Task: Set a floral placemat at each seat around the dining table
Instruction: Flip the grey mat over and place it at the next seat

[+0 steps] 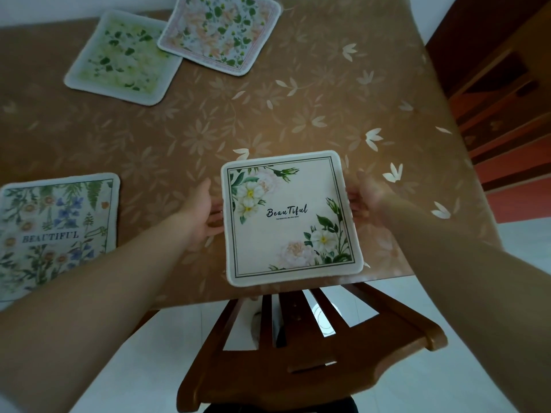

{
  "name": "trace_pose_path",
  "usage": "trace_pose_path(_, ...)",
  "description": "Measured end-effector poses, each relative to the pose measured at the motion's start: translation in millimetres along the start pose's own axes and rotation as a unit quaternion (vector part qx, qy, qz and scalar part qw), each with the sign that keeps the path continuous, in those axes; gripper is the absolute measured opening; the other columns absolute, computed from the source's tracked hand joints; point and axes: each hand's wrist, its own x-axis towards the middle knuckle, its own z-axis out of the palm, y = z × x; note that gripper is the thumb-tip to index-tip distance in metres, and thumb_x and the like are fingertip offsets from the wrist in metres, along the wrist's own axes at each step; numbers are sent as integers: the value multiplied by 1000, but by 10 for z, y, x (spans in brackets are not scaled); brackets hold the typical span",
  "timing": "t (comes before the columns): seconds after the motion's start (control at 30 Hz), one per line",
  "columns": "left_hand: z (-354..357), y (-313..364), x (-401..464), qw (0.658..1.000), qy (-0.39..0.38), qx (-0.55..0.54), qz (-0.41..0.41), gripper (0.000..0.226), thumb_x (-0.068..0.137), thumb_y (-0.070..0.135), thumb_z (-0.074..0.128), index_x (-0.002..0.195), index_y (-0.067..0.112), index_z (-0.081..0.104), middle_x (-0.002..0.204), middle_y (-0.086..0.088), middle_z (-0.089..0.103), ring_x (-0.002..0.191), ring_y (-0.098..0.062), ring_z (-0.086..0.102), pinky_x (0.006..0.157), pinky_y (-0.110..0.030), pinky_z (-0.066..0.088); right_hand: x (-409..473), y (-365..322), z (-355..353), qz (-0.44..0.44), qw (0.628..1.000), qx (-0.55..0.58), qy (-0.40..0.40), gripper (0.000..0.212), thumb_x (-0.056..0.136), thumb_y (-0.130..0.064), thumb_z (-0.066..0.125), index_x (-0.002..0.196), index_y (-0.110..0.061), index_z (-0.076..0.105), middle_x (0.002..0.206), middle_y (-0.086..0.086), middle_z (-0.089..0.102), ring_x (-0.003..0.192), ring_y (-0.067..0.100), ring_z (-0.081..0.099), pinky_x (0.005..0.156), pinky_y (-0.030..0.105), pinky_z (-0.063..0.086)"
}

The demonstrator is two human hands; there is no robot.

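**Two hands hold a flower mat**

The white flower mat is at the near edge of the brown bench, above a wooden chair. The left hand and right hand grip its two sides, fingers curled under. Three more mats lie on the bench.

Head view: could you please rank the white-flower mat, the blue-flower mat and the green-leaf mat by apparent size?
1. White-flower mat, nearest.
2. Blue-flower mat, partly cropped, so unsure.
3. Green-leaf mat, farthest; distance probably shrinks it.

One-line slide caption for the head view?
Both hands, left hand and right hand, hold a cream "Beautiful" placemat at the table edge above a chair.
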Motion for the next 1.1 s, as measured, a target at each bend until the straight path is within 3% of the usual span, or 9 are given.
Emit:
trace_pose_path(0.23,11,3,-43,1000,-14,9,-1,71,100,66,29,123,10,64,128,-9,66,120,-23,58,92,-49,51,-75,-45,18,-11,1000,-1,-14,59,103,-58,31,77,-13,59,48,-1,55,30,13,47,36,21,44)
trace_pose_path(0.37,-13,-10,-108,1000,2,18,10,68,99,66,30,126,13,63,127,-7,67,122,-24,57,91,-50,48,-119,-47,4,-27,999,-24,1,61,103,-59,34,84,-9,63,59,3,57,34,14,49,37,24,43)
trace_pose_path(0.5,-66,6,-210,999,20,26,21,70,100,65,30,140,14,55,134,-9,63,121,-26,57,90,-50,47,-241,-45,14,-49,997,-60,10,62,100,-64,36,112,-12,69,95,8,74,78,25,71,69,39,59)
trace_pose_path(0.57,-61,33,-283,998,29,33,33,69,101,64,31,143,14,52,138,-10,61,123,-27,57,92,-50,48,-347,-61,19,-58,996,-72,0,63,99,-66,37,119,-15,67,115,9,70,103,30,68,93,48,56)
trace_pose_path(0.7,33,138,-528,997,23,45,59,61,102,62,33,128,14,62,123,-9,65,112,-26,62,78,-43,52,-668,-186,0,-87,990,-106,-39,61,100,-67,37,128,-20,63,126,4,64,112,28,61,104,52,49)
trace_pose_path(0.83,319,336,-776,995,17,37,96,55,103,59,33,101,13,65,102,-8,64,91,-24,61,81,-43,49,-884,-477,-108,-139,975,-160,-65,66,100,-68,33,136,-19,59,130,5,64,114,28,62,106,51,48)
trace_pose_path(0.93,684,398,-873,993,26,24,111,52,102,58,36,98,14,64,100,-8,60,92,-25,57,88,-47,49,-866,-650,-322,-176,965,-177,-77,67,101,-67,33,145,-20,51,134,9,65,116,30,62,105,49,49)
trace_pose_path(1.03,1184,344,-991,991,43,24,126,57,99,62,41,104,12,67,105,-10,65,92,-26,61,85,-46,52,-764,-725,-700,-182,964,-164,-103,65,101,-64,36,139,-16,56,121,18,71,93,29,65,79,37,49)
trace_pose_path(1.1,1538,286,-1109,990,48,31,126,64,95,70,44,106,12,68,104,-8,67,96,-27,63,91,-49,53,-709,-759,-991,-191,960,-167,-121,55,103,-60,37,123,-18,66,95,6,73,68,23,67,61,26,49)
